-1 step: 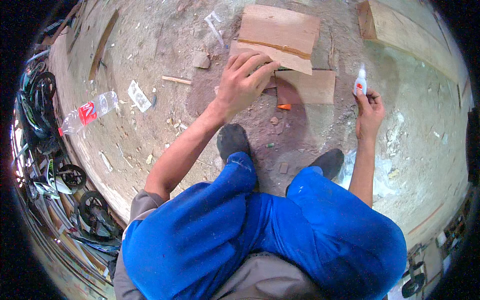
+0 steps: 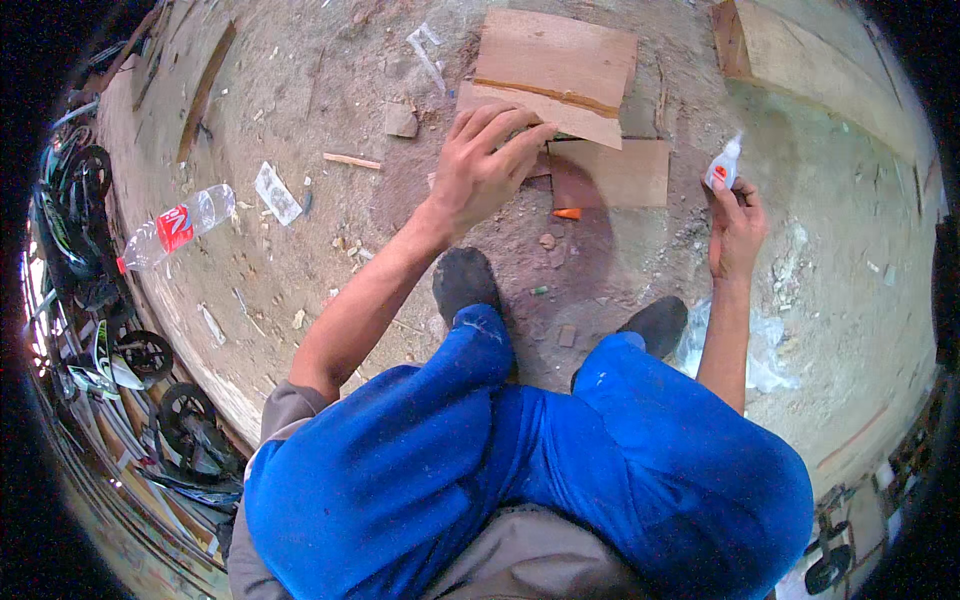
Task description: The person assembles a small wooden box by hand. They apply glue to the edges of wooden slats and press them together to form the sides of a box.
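A: Which way from the left hand (image 2: pixel 485 165) to the upper board (image 2: pixel 557 52)?

B: Forward and slightly right — near edge right by the fingertips. Dark strip (image 2: pixel 545 93) running crosswise, left to right, just ahead of the knuckles.

A: Clamped on it?

B: Fingers curled, thumb close to the forefinger. Pinching the edge or merely touching — cannot tell from above.

A: And the right hand (image 2: pixel 738 225)?

B: Thumb and fingers closed round a small white bottle (image 2: pixel 725 163), well to the right of the boards. Long axis tilted forward and right, nozzle away from the wood-coloured pieces. Nearer to both boards: the left hand.

A: Materials?

B: Upper board flat, tan, matt, straight-edged; thin wood or card, hard to say. Lower board (image 2: pixel 630 172) just right of the left hand, partly tucked beneath. Bottle smooth, seemingly plastic, rounded and tapering, with a red mark.

A: Anything round about?

B: Small orange piece (image 2: pixel 567 214) right of the left hand, bodyward. Rough stone (image 2: pixel 401 121) to its left, slim stick (image 2: pixel 352 161) farther out. Crumpled clear plastic (image 2: pixel 765 350) bodyward of the right hand, on dusty ground (image 2: pixel 850 260).
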The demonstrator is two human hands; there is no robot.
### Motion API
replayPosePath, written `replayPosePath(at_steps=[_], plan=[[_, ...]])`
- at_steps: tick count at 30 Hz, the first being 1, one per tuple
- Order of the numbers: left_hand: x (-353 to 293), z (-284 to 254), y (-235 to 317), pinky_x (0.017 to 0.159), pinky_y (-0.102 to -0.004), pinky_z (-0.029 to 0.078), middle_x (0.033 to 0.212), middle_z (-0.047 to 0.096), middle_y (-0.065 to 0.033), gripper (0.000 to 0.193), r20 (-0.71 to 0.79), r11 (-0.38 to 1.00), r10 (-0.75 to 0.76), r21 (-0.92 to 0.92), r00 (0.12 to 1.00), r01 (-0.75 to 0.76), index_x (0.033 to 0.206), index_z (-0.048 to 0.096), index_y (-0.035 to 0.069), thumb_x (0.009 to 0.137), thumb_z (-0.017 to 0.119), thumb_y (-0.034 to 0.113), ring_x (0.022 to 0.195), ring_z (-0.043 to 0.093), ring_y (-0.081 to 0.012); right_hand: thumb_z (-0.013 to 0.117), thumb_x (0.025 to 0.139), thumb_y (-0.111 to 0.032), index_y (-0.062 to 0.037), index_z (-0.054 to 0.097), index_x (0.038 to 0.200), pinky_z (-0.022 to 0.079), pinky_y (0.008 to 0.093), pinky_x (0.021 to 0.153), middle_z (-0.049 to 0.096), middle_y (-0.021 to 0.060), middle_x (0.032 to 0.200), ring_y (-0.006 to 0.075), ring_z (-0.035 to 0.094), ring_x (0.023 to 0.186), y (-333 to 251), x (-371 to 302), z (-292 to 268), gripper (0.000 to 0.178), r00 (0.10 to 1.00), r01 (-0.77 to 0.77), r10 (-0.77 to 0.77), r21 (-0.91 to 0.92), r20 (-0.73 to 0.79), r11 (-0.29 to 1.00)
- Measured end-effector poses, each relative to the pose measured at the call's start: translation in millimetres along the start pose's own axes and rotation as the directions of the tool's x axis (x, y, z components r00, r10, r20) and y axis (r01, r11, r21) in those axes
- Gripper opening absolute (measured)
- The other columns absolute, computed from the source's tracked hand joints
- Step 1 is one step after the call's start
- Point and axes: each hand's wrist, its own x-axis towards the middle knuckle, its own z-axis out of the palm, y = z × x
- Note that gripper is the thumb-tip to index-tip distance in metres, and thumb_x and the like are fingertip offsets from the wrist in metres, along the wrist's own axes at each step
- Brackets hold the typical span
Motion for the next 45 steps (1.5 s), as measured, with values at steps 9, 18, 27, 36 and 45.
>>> replayPosePath(at_steps=[9,18,27,36,45], plan=[[1,-6,2,0.095,-0.0391,0.05,0.115,0.072,0.0015,0.033,-0.004,1.0,0.003,0.018,1.0,-0.003,0.112,0.077,0.017,0.08,0.078,0.008,0.11,0.064,-0.0226,0.079,0.089,-0.002,0.0016,0.069,0.119,0.053,0.0274,0.086,0.071,0.0059,0.107,0.0128,0.065,0.097,10,4,-7,0.032,0.997,0.058,-0.06,-0.047,-0.052,0.997],[1,-11,-1,0.099,-0.0386,0.049,0.117,0.074,0.0034,0.037,0.036,0.999,0.011,0.039,0.999,-0.012,0.114,0.077,0.02,0.078,0.078,0.007,0.113,0.063,-0.0234,0.084,0.089,-0.019,0.0017,0.072,0.107,0.054,0.0301,0.073,0.072,0.0063,0.086,0.0125,0.065,0.077,18,6,-14,0.03,0.941,0.194,-0.324,-0.634,-0.095,0.748],[-10,-16,-3,0.105,-0.0392,0.047,0.124,0.072,0.0027,0.043,0.01,0.997,-0.002,0.073,1.0,0.001,0.117,0.077,0.021,0.078,0.079,0.004,0.12,0.061,-0.0257,0.085,0.087,-0.025,-0.0008,0.071,0.101,0.054,0.0331,0.069,0.071,0.0088,0.084,0.0169,0.067,0.075,28,8,-24,0.032,0.931,0.211,-0.359,-0.704,-0.067,0.679],[-15,-25,-17,0.106,-0.0412,0.048,0.133,0.064,-0.0069,0.053,-0.121,0.979,-0.159,0.11,0.98,0.173,0.131,0.069,0.016,0.08,0.083,0.009,0.127,0.056,-0.0278,0.087,0.085,-0.028,0.0008,0.067,0.109,0.053,0.0371,0.082,0.068,0.0112,0.098,0.0242,0.066,0.088,23,1,-21,0.043,0.927,0.203,-0.37,-0.749,-0.059,0.63],[-10,-18,-33,0.078,-0.0284,0.058,0.108,0.069,-0.0084,0.035,0.215,0.186,-0.845,-0.74,0.489,0.647,0.128,0.063,-0.003,0.102,0.069,0.02,0.09,0.068,-0.0135,0.085,0.087,-0.025,-0.0038,0.066,0.105,0.048,0.0309,0.075,0.066,0.0064,0.095,0.017,0.059,0.084,0,-76,31,0.033,0.942,0.328,-0.319,-0.484,0.103,0.811]])
